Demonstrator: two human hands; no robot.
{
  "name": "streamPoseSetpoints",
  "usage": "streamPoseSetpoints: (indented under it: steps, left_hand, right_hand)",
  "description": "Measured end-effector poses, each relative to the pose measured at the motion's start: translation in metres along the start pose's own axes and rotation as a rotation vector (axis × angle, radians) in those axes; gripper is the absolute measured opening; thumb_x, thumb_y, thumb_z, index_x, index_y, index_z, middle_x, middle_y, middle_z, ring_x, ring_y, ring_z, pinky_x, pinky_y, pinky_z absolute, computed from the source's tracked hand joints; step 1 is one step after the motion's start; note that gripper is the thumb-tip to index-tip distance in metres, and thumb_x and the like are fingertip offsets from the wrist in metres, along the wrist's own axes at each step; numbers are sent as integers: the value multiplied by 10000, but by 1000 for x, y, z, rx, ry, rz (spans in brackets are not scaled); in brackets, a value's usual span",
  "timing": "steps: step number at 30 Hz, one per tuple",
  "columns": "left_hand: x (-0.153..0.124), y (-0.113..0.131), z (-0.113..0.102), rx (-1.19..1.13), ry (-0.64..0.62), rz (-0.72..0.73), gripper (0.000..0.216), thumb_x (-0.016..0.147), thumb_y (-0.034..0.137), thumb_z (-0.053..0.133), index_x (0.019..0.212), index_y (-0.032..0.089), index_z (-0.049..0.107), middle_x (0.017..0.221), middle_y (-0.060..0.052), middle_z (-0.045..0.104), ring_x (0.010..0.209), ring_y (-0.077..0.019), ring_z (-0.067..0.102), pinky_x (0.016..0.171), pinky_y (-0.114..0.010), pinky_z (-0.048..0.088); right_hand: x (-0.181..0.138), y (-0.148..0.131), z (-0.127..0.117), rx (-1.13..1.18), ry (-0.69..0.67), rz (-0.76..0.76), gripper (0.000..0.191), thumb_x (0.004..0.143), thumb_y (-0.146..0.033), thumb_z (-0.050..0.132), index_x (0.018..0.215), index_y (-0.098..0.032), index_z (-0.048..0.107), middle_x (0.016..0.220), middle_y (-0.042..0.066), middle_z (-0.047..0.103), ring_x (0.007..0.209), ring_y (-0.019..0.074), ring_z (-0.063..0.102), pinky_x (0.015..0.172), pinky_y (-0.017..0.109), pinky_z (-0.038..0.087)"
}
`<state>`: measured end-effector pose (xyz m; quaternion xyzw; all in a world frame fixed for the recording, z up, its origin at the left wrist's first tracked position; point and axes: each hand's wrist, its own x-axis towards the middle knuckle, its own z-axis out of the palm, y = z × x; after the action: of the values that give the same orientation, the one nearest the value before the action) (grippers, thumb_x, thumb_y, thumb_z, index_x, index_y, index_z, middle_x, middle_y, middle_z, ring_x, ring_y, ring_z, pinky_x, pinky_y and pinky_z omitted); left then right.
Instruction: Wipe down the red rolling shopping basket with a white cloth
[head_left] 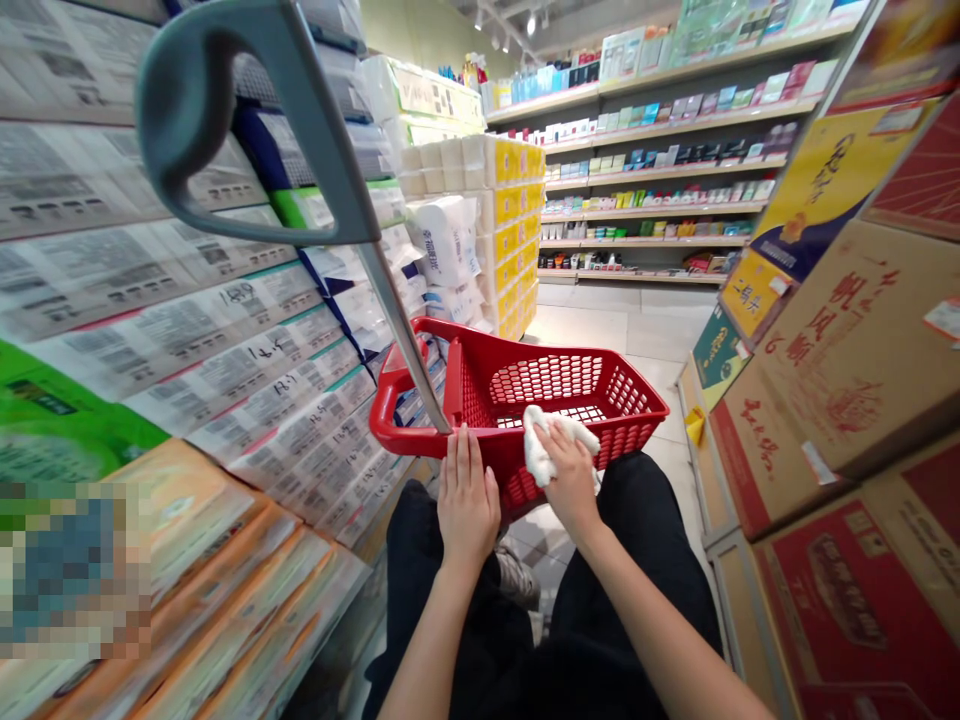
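On the red shopping basket [529, 352], I rest my open left hand [466, 500]; my right hand [571, 488] grips a white cloth [536, 452].

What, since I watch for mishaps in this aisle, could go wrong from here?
The cloth under the right hand might snag on the perforated basket. With that hand and the left hand both on its near side, uneven pressure could shift or tip the basket. The handle rises high beside the stacked packs, so a tilt that way might knock them.
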<state>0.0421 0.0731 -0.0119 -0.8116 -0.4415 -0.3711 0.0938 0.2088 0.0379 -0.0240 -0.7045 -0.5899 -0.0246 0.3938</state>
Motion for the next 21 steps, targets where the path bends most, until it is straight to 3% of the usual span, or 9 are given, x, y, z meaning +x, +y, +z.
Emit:
streamPoseSetpoints:
  steps: [4, 7, 10, 14, 18, 21]
  left_hand:
    - [-1, -3, -3, 4, -33, 23, 708, 952, 187, 428, 1570, 140, 84, 1601, -143, 296, 1509, -260, 197, 1197, -440, 280]
    - [-2, -4, -5, -2, -36, 46, 709, 949, 194, 429, 1571, 145, 91, 1606, -136, 285, 1508, -259, 201, 1202, -433, 269]
    - [-1, -3, -4, 14, -22, 35, 685, 960, 194, 423, 1568, 146, 111, 1601, -132, 298, 1503, -255, 218, 1200, -429, 275]
    - [0, -1, -1, 32, -1, 8, 676, 964, 180, 417, 1567, 151, 113, 1593, -124, 320, 1496, -245, 244, 1192, -425, 294]
    - [0, 0, -1, 33, 3, 5, 686, 962, 181, 426, 1568, 163, 104, 1598, -112, 312, 1496, -242, 244, 1196, -424, 289]
    - [0, 0, -2, 37, -2, 8, 694, 961, 183, 431, 1569, 159, 96, 1600, -110, 307, 1498, -242, 237, 1199, -424, 285]
  right_hand:
    - [5, -57, 8, 110, -74, -97, 656, 814, -40, 447, 1432, -258, 486, 1495, 46, 486, 1430, 214, 374, 1127, 426, 272]
    - [7, -66, 8, 121, -76, -150, 607, 846, -74, 461, 1419, -269, 502, 1477, 37, 510, 1413, 205, 400, 1123, 403, 276]
    - [7, -45, 6, 75, -68, -192, 630, 832, -59, 454, 1425, -267, 494, 1475, 40, 512, 1401, 193, 419, 1116, 390, 286]
    - [3, 5, -2, -37, -31, -153, 686, 789, -26, 437, 1432, -261, 487, 1483, 44, 502, 1405, 195, 416, 1114, 389, 300]
    - [-3, 54, -15, -115, 40, -24, 635, 814, -48, 423, 1406, -255, 518, 1481, 59, 504, 1414, 202, 404, 1121, 415, 292]
    - [-5, 70, -19, -131, 79, 106, 618, 820, -66, 421, 1393, -272, 527, 1497, 63, 482, 1411, 217, 407, 1134, 471, 253]
